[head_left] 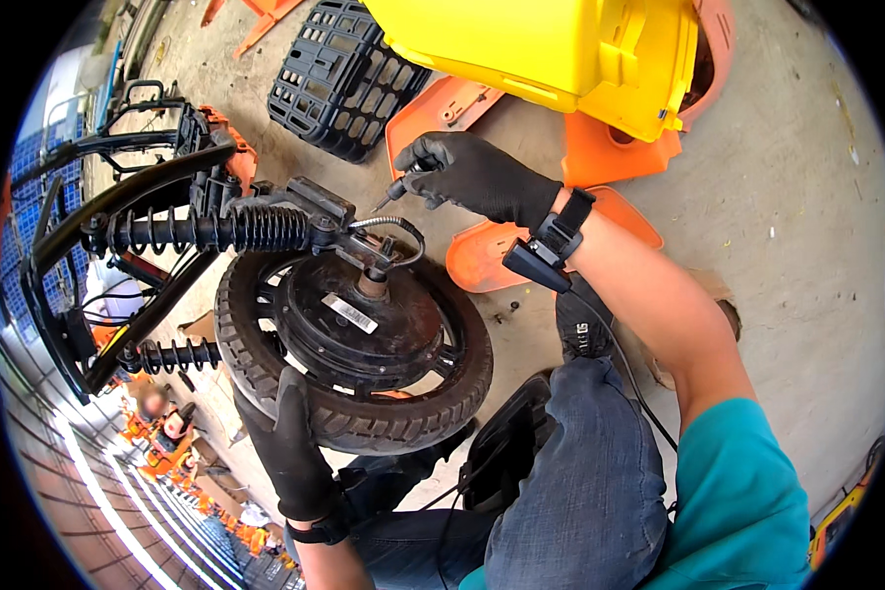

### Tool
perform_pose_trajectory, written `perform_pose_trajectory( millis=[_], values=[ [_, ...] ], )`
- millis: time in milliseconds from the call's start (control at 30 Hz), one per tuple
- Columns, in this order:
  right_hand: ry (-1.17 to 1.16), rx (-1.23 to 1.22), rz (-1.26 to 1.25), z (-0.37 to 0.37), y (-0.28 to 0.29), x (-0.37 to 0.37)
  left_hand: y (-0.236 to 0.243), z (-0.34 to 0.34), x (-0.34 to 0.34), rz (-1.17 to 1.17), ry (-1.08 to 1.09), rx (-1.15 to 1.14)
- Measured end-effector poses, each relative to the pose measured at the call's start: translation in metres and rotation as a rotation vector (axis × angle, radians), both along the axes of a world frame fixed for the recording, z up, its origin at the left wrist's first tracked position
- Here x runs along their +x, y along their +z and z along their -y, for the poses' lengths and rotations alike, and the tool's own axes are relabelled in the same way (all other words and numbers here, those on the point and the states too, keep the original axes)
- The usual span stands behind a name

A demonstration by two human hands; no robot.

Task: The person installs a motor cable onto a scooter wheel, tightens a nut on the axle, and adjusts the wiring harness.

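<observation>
A wheel with a black hub [354, 344] and treaded tyre [467, 388] hangs tilted from the black vehicle frame [113, 202], where two coil springs show [206, 229]. My gloved left hand [290, 442] grips the tyre's lower left side, its fingers partly hidden. My gloved right hand [467, 177] is closed on a small dark tool [395, 192], like a screwdriver, whose tip points down toward the metal bracket [349, 236] above the hub. A short curved cable [413, 236] runs beside that bracket.
A black plastic crate [339, 74] and yellow box [492, 39] lie at the top. Orange panels [492, 256] rest on the concrete floor [796, 226]. My bent leg [590, 472] is below. Farther off at lower left are a blurred person [152, 403] and orange vehicles.
</observation>
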State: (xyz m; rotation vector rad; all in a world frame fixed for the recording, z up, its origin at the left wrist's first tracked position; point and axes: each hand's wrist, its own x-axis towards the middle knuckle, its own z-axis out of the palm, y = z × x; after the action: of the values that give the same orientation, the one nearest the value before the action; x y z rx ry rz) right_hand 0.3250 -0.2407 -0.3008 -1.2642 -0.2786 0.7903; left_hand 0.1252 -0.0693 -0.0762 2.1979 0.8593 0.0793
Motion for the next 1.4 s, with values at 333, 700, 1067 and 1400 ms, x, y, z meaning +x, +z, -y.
perform_pose_trajectory(
  millis=[333, 700, 1067, 1400],
  values=[
    [-0.017, 0.141, -0.094, -0.021, -0.025, -0.002, 0.001, -0.003, -0.004, -0.022, 0.058, -0.035],
    [0.027, 0.109, -0.063, -0.033, -0.027, 0.003, 0.001, 0.007, 0.003, -0.051, 0.083, 0.026],
    [0.084, 0.117, -0.033, -0.031, -0.02, 0.003, 0.003, 0.01, 0.004, -0.084, 0.136, -0.017],
    [0.115, 0.14, -0.026, -0.03, -0.018, 0.005, 0.003, 0.009, 0.003, -0.082, 0.1, 0.04]
  ],
)
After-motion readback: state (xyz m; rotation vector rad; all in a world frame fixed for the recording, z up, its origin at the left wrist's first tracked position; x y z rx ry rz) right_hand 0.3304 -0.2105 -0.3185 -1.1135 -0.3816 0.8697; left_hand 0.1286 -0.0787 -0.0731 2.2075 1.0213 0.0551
